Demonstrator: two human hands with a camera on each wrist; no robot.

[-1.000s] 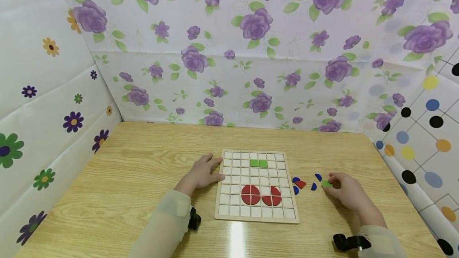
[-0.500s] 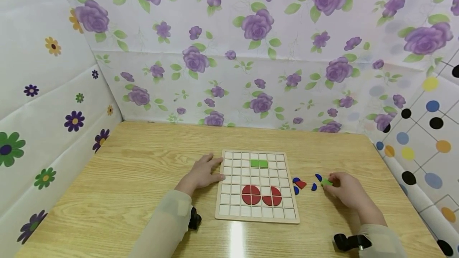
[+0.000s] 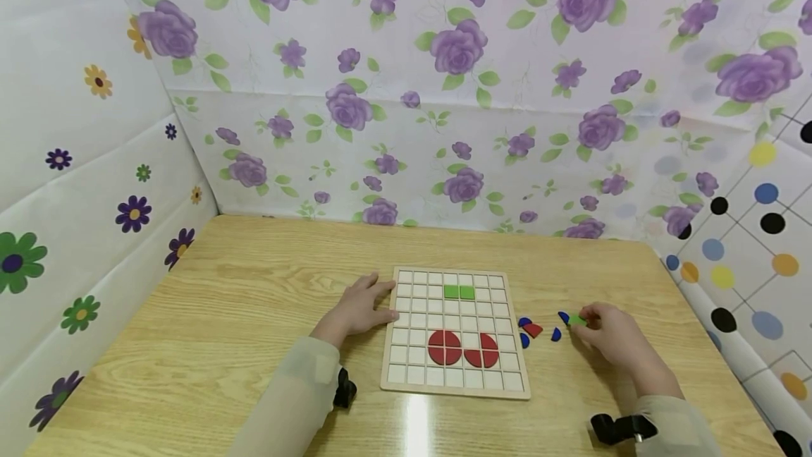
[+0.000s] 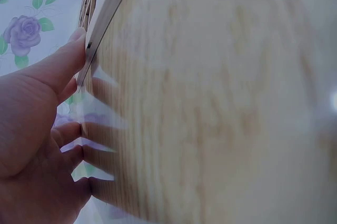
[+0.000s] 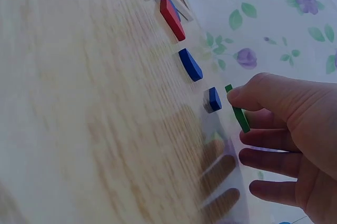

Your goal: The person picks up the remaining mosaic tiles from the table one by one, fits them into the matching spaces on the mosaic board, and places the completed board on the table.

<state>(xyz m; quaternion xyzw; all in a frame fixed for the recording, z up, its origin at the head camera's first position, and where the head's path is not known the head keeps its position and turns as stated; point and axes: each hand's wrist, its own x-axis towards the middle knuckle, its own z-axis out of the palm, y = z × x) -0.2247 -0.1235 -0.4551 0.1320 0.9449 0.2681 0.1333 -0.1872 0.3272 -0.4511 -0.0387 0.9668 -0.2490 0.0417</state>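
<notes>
My right hand (image 3: 614, 336) pinches a green square tile (image 5: 238, 109) between thumb and finger, just above the table. Right beside that tile lies a blue half-round piece (image 3: 563, 317). On the left, my left hand (image 3: 357, 307) rests at the side of a wooden grid board (image 3: 455, 395), its thumb (image 4: 73, 50) touching the frame and its other fingers spread. Two green tiles (image 3: 459, 292) sit side by side in the upper part of the grid. Lower down are a full red circle of quarter pieces (image 3: 445, 348) and a red circle (image 3: 490, 351) with its upper left quarter cell uncovered.
Between board and right hand lie a red quarter piece (image 3: 533, 331) and several blue half-round pieces (image 3: 556, 334), some close against the board's right edge. A wooden table (image 3: 285, 252) carries everything. Behind it hangs a floral cloth (image 3: 406, 147).
My right hand has shifted the green tile slightly away from me, closer to the farther blue half-round piece. The left hand and board stay put, and the head view has tilted slightly.
</notes>
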